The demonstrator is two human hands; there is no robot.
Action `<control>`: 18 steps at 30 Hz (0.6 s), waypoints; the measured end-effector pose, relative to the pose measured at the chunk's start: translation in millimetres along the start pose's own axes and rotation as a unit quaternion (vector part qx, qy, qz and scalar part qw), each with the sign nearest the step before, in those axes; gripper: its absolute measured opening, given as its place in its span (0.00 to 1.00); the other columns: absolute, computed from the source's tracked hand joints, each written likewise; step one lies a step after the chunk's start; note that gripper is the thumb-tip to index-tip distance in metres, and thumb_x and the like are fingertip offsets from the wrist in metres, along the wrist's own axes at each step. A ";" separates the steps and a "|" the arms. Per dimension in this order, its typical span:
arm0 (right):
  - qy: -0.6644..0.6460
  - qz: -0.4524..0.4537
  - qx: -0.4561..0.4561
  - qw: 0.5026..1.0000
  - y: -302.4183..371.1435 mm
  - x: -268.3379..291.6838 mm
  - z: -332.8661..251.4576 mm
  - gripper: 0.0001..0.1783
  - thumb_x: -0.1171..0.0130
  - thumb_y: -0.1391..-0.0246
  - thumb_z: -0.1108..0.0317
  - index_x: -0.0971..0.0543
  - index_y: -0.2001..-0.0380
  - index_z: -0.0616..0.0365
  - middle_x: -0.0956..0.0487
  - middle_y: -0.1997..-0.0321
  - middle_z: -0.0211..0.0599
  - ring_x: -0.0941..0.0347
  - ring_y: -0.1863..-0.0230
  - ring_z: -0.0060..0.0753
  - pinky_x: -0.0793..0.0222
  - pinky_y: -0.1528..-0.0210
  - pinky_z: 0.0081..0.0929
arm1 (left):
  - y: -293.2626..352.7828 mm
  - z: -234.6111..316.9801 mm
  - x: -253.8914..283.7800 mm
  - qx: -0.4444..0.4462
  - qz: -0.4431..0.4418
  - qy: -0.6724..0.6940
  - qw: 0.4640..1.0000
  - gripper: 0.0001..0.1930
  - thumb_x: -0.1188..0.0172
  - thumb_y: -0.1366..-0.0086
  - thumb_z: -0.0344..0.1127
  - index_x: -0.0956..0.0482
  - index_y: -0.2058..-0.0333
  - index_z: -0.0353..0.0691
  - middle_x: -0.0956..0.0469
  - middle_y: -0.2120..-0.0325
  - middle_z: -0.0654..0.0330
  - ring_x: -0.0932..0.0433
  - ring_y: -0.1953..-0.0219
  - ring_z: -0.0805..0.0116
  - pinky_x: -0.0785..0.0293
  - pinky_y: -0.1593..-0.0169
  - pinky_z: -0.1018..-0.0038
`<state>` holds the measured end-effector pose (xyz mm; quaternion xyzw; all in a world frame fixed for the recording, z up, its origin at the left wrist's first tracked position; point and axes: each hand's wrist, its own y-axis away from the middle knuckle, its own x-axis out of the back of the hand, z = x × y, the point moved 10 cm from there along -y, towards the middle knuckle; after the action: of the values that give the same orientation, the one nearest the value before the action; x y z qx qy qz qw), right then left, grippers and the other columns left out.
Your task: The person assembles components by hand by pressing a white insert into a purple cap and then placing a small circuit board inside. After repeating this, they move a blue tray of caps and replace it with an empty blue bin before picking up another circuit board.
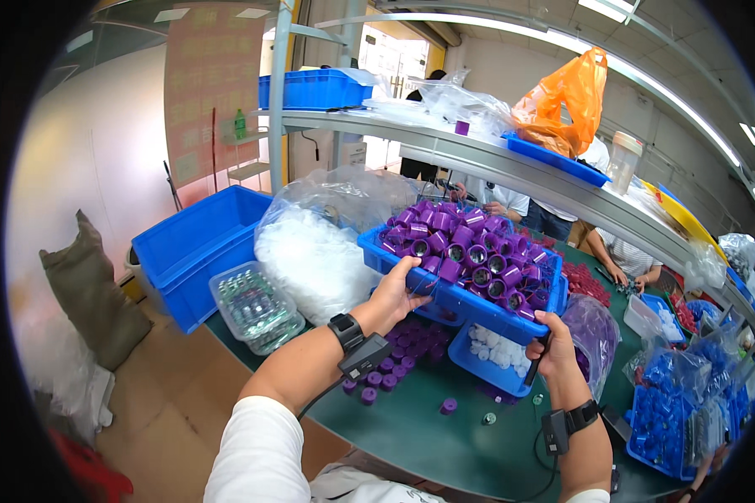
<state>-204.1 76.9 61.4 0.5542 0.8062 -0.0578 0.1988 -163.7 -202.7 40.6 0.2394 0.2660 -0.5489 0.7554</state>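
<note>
My left hand (394, 295) is closed on the near left side of a blue plastic bin (470, 303), thumb on the rim. At the bin's near right corner, my right hand (555, 345) grips it, with a dark, narrow thing (535, 369) by its fingers that I cannot make out. Purple cylindrical housings (453, 243) with hollow ends and thin wires are heaped above the rim. Beneath it, a smaller blue bin (493, 359) holds white round parts. Several purple caps (392, 369) stand on the green table (361, 427) near my left forearm.
A clear tub of circuit boards (256, 306) and a bag of white material (310, 260) stand left, beside a large blue crate (197, 251). A metal shelf (478, 159) crosses above the bin. Blue parts (667, 419) fill a bin at right. Co-workers' hands (629, 275) are across the table.
</note>
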 end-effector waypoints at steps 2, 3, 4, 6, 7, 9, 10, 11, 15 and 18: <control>-0.005 -0.026 0.003 1.000 12.1 -19.5 -0.9 0.12 0.37 0.59 0.61 0.32 0.79 0.46 0.34 0.86 0.22 0.42 0.91 0.17 0.49 0.89 0.17 | 13.6 13.9 7.6 -0.013 -0.005 -0.004 1.000 0.16 0.41 0.48 0.47 0.29 0.65 0.44 0.26 0.69 0.60 0.26 0.63 0.66 0.26 0.58 0.62; -0.002 -0.031 0.002 1.000 19.1 -29.3 -3.2 0.12 0.37 0.59 0.61 0.32 0.79 0.46 0.33 0.86 0.22 0.42 0.91 0.17 0.49 0.89 0.17 | 21.3 22.6 8.7 -0.023 -0.003 -0.001 1.000 0.16 0.41 0.48 0.47 0.29 0.66 0.44 0.26 0.69 0.61 0.25 0.64 0.66 0.25 0.60 0.62; -0.005 -0.037 0.000 0.999 21.0 -37.2 -3.7 0.12 0.37 0.58 0.61 0.32 0.79 0.46 0.33 0.86 0.22 0.42 0.91 0.17 0.50 0.90 0.16 | 29.0 33.1 9.6 -0.039 -0.008 -0.007 0.999 0.17 0.40 0.48 0.48 0.29 0.65 0.44 0.26 0.69 0.61 0.25 0.65 0.66 0.23 0.63 0.64; 0.001 -0.054 0.002 0.999 26.0 -61.2 -7.6 0.12 0.37 0.58 0.60 0.31 0.78 0.47 0.32 0.86 0.23 0.42 0.91 0.16 0.50 0.90 0.15 | 45.4 54.8 20.7 -0.066 0.032 -0.011 0.997 0.18 0.40 0.49 0.49 0.29 0.65 0.44 0.26 0.70 0.62 0.25 0.66 0.67 0.22 0.66 0.65; 0.010 -0.061 -0.002 0.998 22.5 -70.9 -5.6 0.12 0.39 0.57 0.58 0.31 0.80 0.47 0.31 0.88 0.24 0.41 0.91 0.17 0.49 0.90 0.15 | 49.4 64.2 27.4 -0.068 0.040 -0.024 0.997 0.17 0.41 0.49 0.51 0.30 0.66 0.47 0.26 0.71 0.63 0.27 0.65 0.67 0.27 0.62 0.64; 0.009 -0.087 -0.007 0.996 20.1 -99.3 -4.6 0.12 0.38 0.57 0.57 0.30 0.79 0.47 0.32 0.87 0.23 0.42 0.91 0.17 0.50 0.90 0.15 | 60.8 88.8 41.6 -0.086 0.062 -0.037 0.994 0.20 0.41 0.50 0.52 0.30 0.63 0.47 0.27 0.67 0.61 0.27 0.63 0.65 0.27 0.61 0.65; 0.007 -0.100 -0.013 0.995 17.9 -113.9 -3.1 0.12 0.38 0.57 0.57 0.30 0.79 0.48 0.32 0.87 0.23 0.42 0.91 0.17 0.50 0.90 0.15 | 68.6 101.6 48.6 -0.097 0.078 -0.043 0.991 0.21 0.41 0.50 0.53 0.30 0.63 0.47 0.27 0.66 0.60 0.28 0.62 0.64 0.27 0.61 0.65; 0.016 -0.117 -0.009 0.993 16.3 -130.9 -2.7 0.12 0.38 0.57 0.57 0.30 0.79 0.48 0.32 0.87 0.23 0.42 0.90 0.16 0.51 0.89 0.15 | 77.4 115.7 54.3 -0.121 0.087 -0.050 0.988 0.22 0.41 0.51 0.53 0.30 0.62 0.46 0.28 0.65 0.59 0.28 0.61 0.64 0.27 0.61 0.65; 0.020 -0.181 -0.030 0.983 -0.6 -203.6 12.6 0.12 0.39 0.57 0.56 0.30 0.80 0.47 0.31 0.87 0.23 0.43 0.91 0.15 0.52 0.89 0.15 | 91.1 171.9 102.0 -0.166 0.128 -0.053 0.976 0.21 0.39 0.51 0.54 0.29 0.63 0.48 0.27 0.68 0.61 0.27 0.63 0.66 0.24 0.63 0.66; 0.000 -0.230 -0.055 0.972 -18.7 -259.4 36.0 0.12 0.38 0.58 0.57 0.31 0.79 0.45 0.36 0.88 0.20 0.46 0.90 0.14 0.55 0.89 0.15 | 101.7 213.1 138.3 -0.191 0.141 -0.055 0.970 0.21 0.38 0.51 0.53 0.29 0.63 0.48 0.27 0.67 0.62 0.28 0.61 0.66 0.26 0.60 0.63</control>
<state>-132.4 -167.3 125.8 0.3418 0.9141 -0.0574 0.2106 -1.4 -410.4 114.3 0.0952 0.2875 -0.3881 0.8704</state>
